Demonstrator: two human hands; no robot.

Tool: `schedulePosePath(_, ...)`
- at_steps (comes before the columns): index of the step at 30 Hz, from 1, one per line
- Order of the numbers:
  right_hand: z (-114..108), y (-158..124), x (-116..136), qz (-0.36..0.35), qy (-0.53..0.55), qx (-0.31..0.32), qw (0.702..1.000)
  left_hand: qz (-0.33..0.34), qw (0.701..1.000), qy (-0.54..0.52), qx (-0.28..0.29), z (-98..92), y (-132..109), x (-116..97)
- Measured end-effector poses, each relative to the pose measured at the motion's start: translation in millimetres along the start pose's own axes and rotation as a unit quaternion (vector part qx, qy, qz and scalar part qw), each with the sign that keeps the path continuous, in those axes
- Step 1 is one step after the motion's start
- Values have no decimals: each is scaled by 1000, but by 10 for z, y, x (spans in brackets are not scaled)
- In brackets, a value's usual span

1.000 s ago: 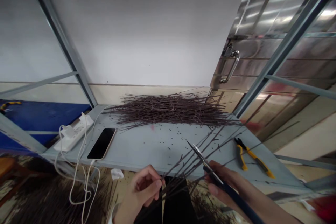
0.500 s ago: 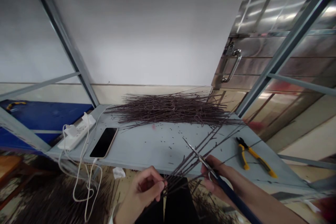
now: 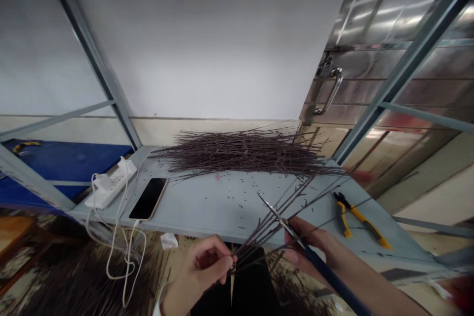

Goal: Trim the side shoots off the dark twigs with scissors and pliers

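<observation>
Nearest the camera, the left hand (image 3: 202, 269) is pinching its fingers (image 3: 222, 262) together on the gathered base of a twig bunch (image 3: 264, 229). The stems are fanning out up and to the right from that pinch. Just right of those fingers, the right hand (image 3: 311, 252) is wrapping shut around the dark handles of the scissors (image 3: 281, 217), and the blades, looking nearly together, are crossing the stems a little beyond the left fingertips.

The bunch is looking thin, light and springy, probably brittle at the tips. The sound place to take it seems to be the tight base where the stems converge, not the loose spread ends.

Past both hands, the desk (image 3: 207, 202) is carrying tiny dark specks. Yellow-handled pliers (image 3: 355, 215) are lying to the right of the right fingers, well apart from them. A phone (image 3: 148, 199) and a white power strip (image 3: 111, 185) are sitting off to the left of the left fingers. Farthest back, a large twig pile (image 3: 244, 153) is lying along the wall.
</observation>
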State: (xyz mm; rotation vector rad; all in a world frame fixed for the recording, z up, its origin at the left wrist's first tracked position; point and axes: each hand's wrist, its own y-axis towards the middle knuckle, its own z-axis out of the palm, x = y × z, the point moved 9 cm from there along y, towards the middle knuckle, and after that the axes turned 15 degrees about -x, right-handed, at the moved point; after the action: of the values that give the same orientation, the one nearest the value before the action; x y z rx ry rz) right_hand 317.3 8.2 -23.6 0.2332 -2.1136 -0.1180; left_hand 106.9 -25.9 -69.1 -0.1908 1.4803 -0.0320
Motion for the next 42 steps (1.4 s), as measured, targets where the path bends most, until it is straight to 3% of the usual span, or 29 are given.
schedulePosePath(24, 189, -38, 31, -37, -98, 97, 990, 9, 1000, 26, -7, -43, -48, -61)
schedulePosePath(34, 68, 36, 35, -29, -176, 9, 984, 24, 999, 42, -14, -178, -43, -37)
schedulePosePath(42, 90, -1, -19, -14, -125, 24, 992, -22, 999, -28, -8, -139, -75, 97)
